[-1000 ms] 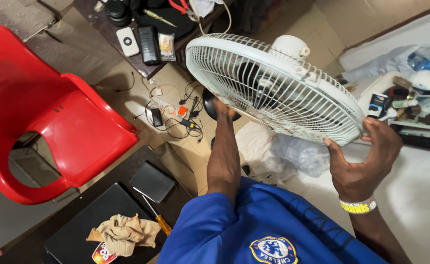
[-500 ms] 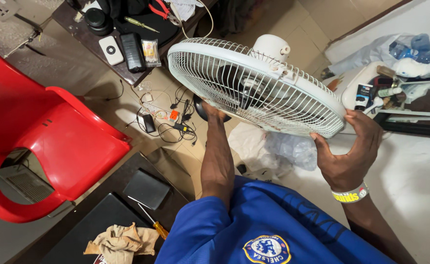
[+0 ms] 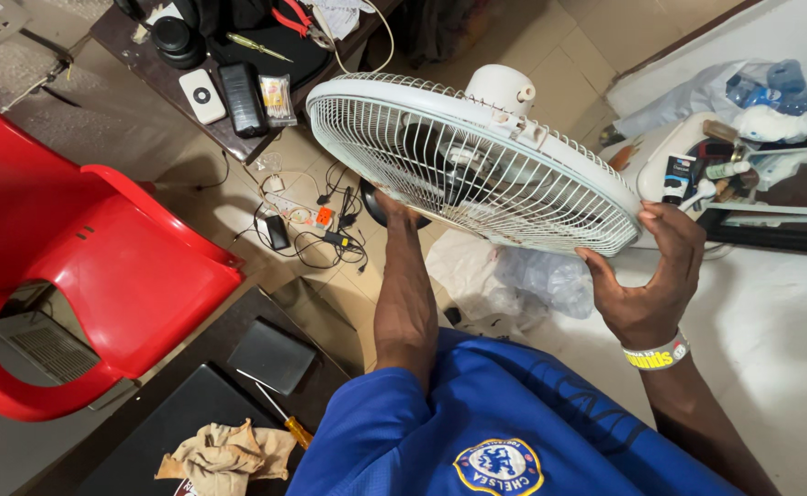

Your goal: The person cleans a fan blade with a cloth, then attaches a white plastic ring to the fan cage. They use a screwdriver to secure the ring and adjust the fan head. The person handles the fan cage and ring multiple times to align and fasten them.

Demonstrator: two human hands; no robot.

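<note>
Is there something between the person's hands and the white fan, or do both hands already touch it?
Nothing visible stands between them. The right hand grips the rim of the white fan at its near right edge, fingers on the guard. The left hand reaches under the fan's left side; where it meets the fan is hidden behind the guard, so its grip cannot be confirmed.

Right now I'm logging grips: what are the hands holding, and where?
A white fan: right hand grips the grille's rim; left hand reaches beneath it, grip hidden.

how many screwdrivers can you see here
2. One yellow-handled screwdriver lies on the dark surface beside the crumpled cloth; one green-handled screwdriver lies on the upper table. Clutter may hide others.
</note>
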